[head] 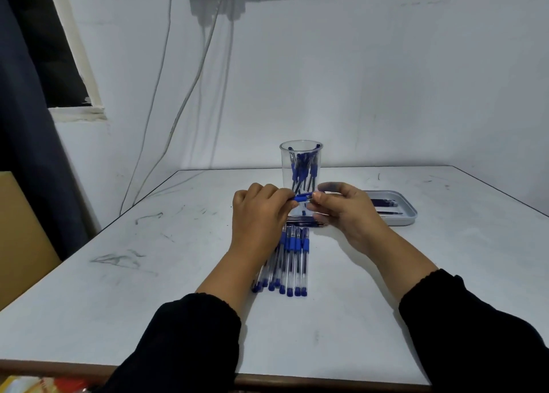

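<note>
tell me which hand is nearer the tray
Right. The right hand sits just left of the tray; the left hand is farther left, past the pen both pinch.

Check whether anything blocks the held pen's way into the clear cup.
Nothing visible does. The left hand and right hand pinch the pen in front of the cup, whose mouth is open; the tray lies aside.

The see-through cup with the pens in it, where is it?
In the head view the clear cup stands on the white table, just behind the left hand and right hand, left of the grey tray.
</note>
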### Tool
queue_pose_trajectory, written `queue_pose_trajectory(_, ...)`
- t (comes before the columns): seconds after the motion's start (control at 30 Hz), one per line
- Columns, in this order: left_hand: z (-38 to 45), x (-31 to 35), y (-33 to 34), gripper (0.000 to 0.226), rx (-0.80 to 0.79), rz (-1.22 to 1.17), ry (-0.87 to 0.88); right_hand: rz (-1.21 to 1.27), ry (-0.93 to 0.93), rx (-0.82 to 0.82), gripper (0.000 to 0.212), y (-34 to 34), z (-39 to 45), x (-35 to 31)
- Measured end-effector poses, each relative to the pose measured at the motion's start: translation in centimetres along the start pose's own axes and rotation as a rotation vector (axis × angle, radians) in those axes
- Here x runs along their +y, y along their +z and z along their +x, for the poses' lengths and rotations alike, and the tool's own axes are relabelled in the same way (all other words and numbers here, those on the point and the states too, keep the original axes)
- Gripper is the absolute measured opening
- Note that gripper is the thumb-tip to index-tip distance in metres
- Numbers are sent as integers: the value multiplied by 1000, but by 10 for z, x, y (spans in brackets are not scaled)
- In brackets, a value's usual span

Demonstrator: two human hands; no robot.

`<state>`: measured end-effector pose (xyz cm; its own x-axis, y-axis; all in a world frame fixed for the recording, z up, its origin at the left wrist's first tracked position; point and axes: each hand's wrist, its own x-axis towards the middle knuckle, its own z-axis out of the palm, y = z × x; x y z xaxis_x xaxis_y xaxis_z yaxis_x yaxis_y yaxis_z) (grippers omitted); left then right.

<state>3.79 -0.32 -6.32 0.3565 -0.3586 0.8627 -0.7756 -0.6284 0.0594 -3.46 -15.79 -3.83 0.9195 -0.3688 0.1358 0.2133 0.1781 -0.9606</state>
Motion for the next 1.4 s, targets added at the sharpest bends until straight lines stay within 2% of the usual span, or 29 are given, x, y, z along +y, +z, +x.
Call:
queue_pose_trajectory(0.1, 7, -8, 3, 17, 12, 6, 6, 193, -50, 156, 14, 1, 3, -5)
queue_pose_trajectory(0.27, 24, -25, 6, 16, 6, 16, -95, 250, -343, 389, 17, -9, 17, -44)
queue_pose_trajectory(0.37, 39, -27, 6, 25, -113, -23, -255, 96, -599, 474, 19, -12, 34, -77)
queue_pose_trajectory(0.47, 55, -21, 9, 60, -321, -81, -415, -234, -749, 468, 20, -4, 56, -101)
queue_pose_trajectory(0.53, 66, -16, 14, 82, -453, -94, -479, -454, -731, 388, 16, 7, 70, -106)
queue_pose_trajectory(0.63, 74, -14, 28, 95, -525, -109, -508, -746, -658, 277, 12, 21, 88, -101)
queue_pose_trajectory(0.73, 77, -13, 39, 83, -467, -181, -515, -973, -556, 254, 12, 28, 98, -89)
queue_pose_trajectory(0.83, 77, -13, 42, 70, -406, -171, -489, -1070, -466, 260, 15, 29, 100, -72)
queue_pose_trajectory(0.97, 77, -16, 42, 66, -384, -162, -484, -1181, -422, 258, 20, 29, 102, -56)
queue_pose_trajectory(1.13, 75, -18, 42, 63, -393, -180, -499, -1192, -435, 217, 45, 28, 100, -50)
queue_pose_trajectory(1.27, 67, -17, 35, 66, -461, -167, -542, -1067, -569, 240, 32, 25, 83, -47)
queue_pose_trajectory(1.33, 59, -17, 26, 61, -487, -186, -547, -996, -638, 241, 27, 20, 67, -42)
queue_pose_trajectory(1.4, 46, -16, 12, 50, -497, -235, -528, -962, -622, 212, 22, 13, 46, -33)
